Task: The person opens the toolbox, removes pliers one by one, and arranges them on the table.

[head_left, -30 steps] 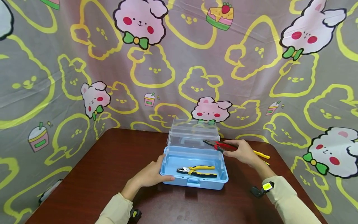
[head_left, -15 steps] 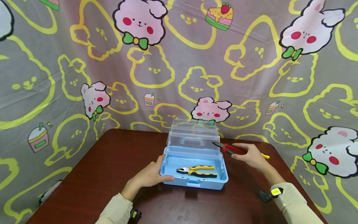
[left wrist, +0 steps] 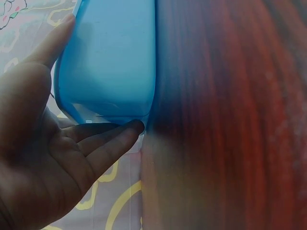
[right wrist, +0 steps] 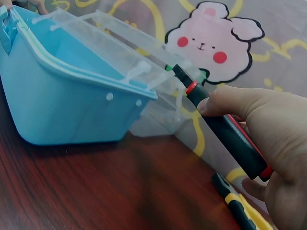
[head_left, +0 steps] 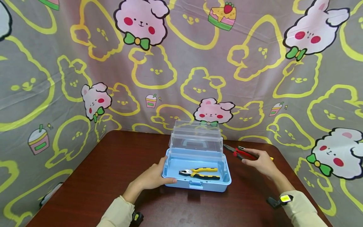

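Note:
A blue toolbox [head_left: 181, 184] stands on the table, its clear lid [head_left: 195, 137] raised at the back. My left hand [head_left: 153, 176] holds its left front corner, thumb over the front rim and fingers along the left side; in the left wrist view the hand [left wrist: 53, 148] spans the end wall. Yellow-and-black pliers [head_left: 198, 172] lie inside. Right of the box, my right hand [head_left: 262, 162] holds red-and-black pliers [head_left: 247, 154], their jaws pointing left toward the lid. The right wrist view shows the thumb pressed on a handle of these pliers [right wrist: 230, 139].
A second pair of yellow-and-black pliers [right wrist: 240, 208] lies on the table right of the box, mostly behind my right hand in the head view. The dark brown wooden table [head_left: 127, 151] is backed by a patterned curtain [head_left: 198, 78].
My right hand has moved right and slightly toward me with the red-and-black pliers, away from over the toolbox's right back corner. The left hand and the box have stayed put.

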The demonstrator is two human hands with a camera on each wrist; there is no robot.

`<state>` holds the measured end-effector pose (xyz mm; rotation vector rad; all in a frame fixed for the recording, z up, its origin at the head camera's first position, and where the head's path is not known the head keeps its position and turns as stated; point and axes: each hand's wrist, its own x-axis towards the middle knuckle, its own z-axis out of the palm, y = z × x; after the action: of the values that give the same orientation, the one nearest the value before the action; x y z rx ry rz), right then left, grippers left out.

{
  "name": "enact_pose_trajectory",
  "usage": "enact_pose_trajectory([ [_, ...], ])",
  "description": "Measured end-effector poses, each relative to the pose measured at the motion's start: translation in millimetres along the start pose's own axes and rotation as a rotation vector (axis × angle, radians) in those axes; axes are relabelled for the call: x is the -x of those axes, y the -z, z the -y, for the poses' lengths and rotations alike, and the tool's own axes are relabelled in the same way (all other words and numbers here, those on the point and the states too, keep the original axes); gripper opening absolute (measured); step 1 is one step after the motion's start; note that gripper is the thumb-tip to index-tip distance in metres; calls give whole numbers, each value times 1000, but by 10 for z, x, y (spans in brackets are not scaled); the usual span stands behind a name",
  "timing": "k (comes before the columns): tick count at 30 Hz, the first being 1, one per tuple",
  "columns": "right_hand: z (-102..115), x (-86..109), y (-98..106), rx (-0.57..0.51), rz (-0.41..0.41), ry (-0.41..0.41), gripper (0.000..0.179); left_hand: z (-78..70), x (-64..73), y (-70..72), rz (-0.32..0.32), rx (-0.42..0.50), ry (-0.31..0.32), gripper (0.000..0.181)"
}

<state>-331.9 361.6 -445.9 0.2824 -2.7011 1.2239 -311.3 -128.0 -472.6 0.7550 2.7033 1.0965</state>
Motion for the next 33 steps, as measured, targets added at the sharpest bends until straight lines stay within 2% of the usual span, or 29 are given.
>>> enact_pose_trajectory([
  [13, -310, 145, 37, 58, -39, -46, 62, 23, -4, 4, -1, -9, 0, 119],
  [21, -500, 212, 35, 41, -35, -108, 65, 24, -2, -5, 4, -4, 3, 119],
  [33, -706, 222, 43, 97, -33, -195, 71, 4, 3, -3, -10, -18, 11, 121],
])
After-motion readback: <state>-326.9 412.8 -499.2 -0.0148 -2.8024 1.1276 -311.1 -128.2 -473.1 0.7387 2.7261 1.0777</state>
